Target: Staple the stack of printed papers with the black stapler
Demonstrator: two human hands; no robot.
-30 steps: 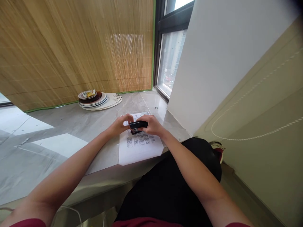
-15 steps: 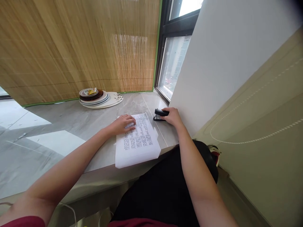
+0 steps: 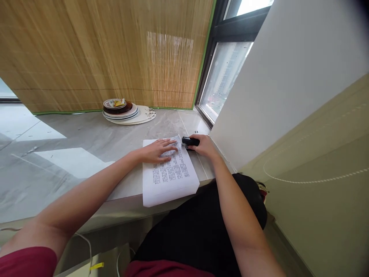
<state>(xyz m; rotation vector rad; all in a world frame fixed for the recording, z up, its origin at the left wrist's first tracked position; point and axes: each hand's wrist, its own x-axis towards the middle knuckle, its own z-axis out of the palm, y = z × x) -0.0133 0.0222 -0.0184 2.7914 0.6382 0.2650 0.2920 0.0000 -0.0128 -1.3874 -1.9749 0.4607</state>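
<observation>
A stack of printed paper sheets (image 3: 170, 177) lies on the grey marble ledge (image 3: 86, 146) in front of me, its near edge over the ledge's rim. My left hand (image 3: 158, 150) lies flat on the upper part of the sheets, fingers spread. My right hand (image 3: 203, 146) grips a black stapler (image 3: 189, 142) at the paper's top right corner, the stapler's mouth against the corner.
A stack of plates (image 3: 127, 111) sits at the back of the ledge by the bamboo blind (image 3: 109, 54). A window (image 3: 221, 77) and a white wall (image 3: 288, 69) close the right side. My black-clad lap (image 3: 201, 231) is below the ledge.
My right hand set the stapler down to the right of the paper, then brought it back to the top right corner. My left hand went from the stapler to lying flat on the sheets.
</observation>
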